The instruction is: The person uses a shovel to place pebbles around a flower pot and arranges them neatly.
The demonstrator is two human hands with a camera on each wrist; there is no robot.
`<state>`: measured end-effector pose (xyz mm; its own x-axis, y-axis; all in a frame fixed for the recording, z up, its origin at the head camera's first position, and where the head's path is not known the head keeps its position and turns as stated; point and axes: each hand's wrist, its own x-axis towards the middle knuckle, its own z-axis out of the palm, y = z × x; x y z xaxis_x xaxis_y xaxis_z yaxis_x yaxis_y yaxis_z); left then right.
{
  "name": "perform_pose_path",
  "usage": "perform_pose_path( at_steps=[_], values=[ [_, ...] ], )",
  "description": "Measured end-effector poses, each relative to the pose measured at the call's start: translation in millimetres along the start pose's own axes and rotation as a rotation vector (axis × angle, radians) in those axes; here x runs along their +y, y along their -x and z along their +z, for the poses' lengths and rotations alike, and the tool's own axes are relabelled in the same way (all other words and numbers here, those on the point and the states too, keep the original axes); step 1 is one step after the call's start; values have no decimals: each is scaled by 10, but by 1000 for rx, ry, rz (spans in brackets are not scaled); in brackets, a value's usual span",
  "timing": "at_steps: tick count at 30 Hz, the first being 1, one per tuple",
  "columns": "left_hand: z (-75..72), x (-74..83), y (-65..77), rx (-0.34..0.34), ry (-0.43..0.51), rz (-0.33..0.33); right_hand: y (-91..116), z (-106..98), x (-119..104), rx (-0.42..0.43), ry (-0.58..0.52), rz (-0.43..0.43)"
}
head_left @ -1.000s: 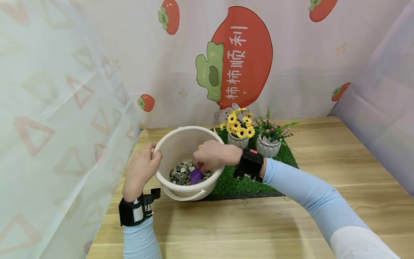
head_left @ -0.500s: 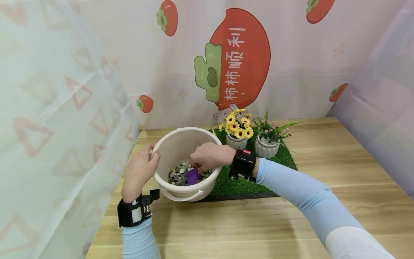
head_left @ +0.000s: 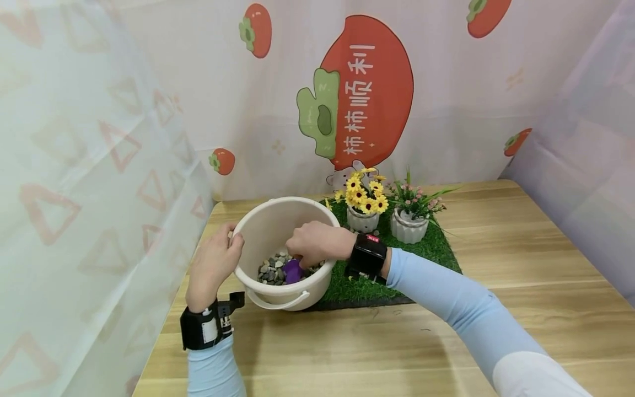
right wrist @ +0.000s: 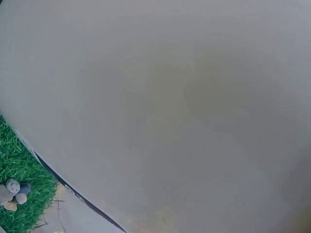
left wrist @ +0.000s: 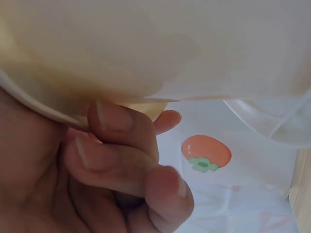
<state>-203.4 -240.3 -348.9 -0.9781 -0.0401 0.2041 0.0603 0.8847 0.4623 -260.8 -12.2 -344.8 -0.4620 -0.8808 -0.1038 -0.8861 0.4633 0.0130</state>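
Observation:
A cream bucket (head_left: 317, 291) with its handle hanging down holds grey and pale pebbles (head_left: 269, 271). At the left side of its rim, my left hand (head_left: 213, 264) grips the edge; in the left wrist view the fingers (left wrist: 109, 162) curl at the rim. My right hand (head_left: 317, 243) reaches in over the right side and holds a small purple scoop (head_left: 292, 272) down among the pebbles. That hand's fingertips are partly hidden. The right wrist view is mostly filled by the bucket's pale wall (right wrist: 170, 97).
Right of the bucket lies a green turf mat (head_left: 367, 289). On it stand a white pot of yellow flowers (head_left: 364, 201) and a white pot of pink flowers (head_left: 410, 223). Several pebbles (right wrist: 13, 191) lie on the turf. Wooden tabletop (head_left: 496, 264) extends right and front.
My right hand and the purple scoop have shifted slightly left inside the bucket. My left hand keeps its grip on the rim. The whole head view has drifted a little.

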Motion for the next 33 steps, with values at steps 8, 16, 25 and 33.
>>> perform_pose_path(
  at_steps=[8,16,25,33],
  values=[
    [-20,27,11,-9,10,-6,46,-31,51,113,9,-1],
    [-29,32,11,-18,35,-15,59,-44,122,122,-21,6],
    [-50,-20,16,-46,22,-28,120,-115,173,215,-130,-36],
    [-51,-20,10,-53,8,-26,162,-163,204,241,-159,-29]
  ],
)
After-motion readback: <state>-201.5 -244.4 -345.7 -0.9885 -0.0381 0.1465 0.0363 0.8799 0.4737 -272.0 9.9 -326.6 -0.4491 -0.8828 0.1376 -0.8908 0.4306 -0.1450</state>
